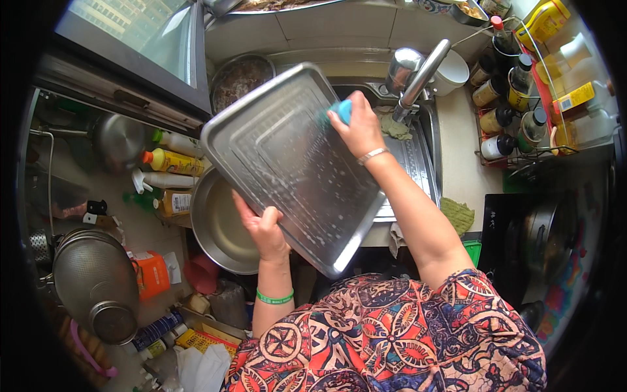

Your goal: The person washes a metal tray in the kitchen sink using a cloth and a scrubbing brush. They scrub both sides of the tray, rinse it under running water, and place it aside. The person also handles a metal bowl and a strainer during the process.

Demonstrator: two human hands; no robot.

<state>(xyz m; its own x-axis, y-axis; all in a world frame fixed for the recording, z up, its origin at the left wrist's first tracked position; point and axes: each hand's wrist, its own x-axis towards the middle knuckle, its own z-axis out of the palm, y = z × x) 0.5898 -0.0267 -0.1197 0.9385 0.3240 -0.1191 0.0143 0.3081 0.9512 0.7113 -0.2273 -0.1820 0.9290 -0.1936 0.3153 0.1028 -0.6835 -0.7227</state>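
Note:
A large rectangular metal baking tray [294,161], wet with drops and streaks of foam, is tilted in front of me over the sink. My left hand [267,232] grips its lower left edge, the thumb on the near side. With my right hand [357,117] I hold a blue scrubber [344,111] against the tray's inner face near its upper right edge. The bristles or mesh under the scrubber are blurred. The tray hides part of the sink and part of a wide metal basin [220,230] at its left.
The chrome faucet [422,81] rises behind my right hand, beside a pale green cloth [396,128]. A ribbed metal drainboard [416,161] lies in the sink. Farther right stands a rack of bottles [519,152]. A pot [242,78] is behind the tray, below the open window [193,73].

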